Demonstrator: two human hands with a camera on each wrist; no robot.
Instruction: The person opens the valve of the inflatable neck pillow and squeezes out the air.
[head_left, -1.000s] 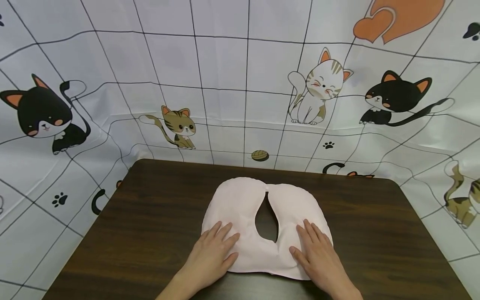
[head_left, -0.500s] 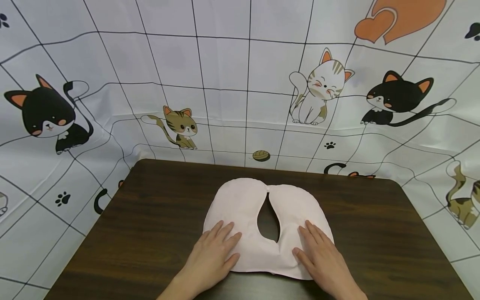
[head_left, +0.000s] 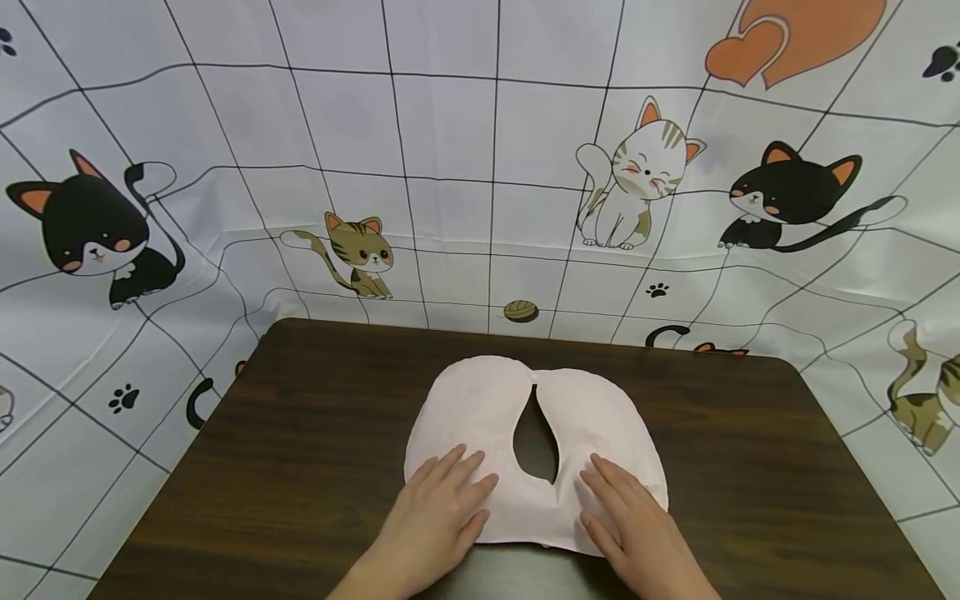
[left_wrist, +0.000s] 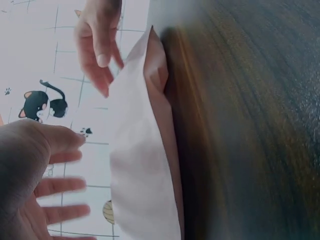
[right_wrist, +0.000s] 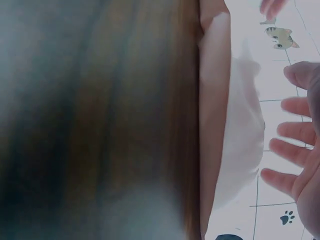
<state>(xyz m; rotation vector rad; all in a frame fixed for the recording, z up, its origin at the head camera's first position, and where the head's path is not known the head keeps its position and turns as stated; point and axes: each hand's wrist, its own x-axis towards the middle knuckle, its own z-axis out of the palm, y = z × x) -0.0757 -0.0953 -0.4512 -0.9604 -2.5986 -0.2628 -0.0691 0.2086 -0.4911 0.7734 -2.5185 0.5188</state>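
Left hand (head_left: 442, 517) and right hand (head_left: 637, 529) rest flat on pink pillow (head_left: 487, 408)

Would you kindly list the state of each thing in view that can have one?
Pink cloth: lying flat on the table, its two lobes meeting at the far end, a gap between them.
Left hand: fingers straight, resting on the cloth's left lobe.
Right hand: fingers straight, resting on the right lobe.
Table: dark wood, bearing the cloth.

I am seeing the table (right_wrist: 100, 120) blurring in both wrist views; my wrists are running off at six o'clock.
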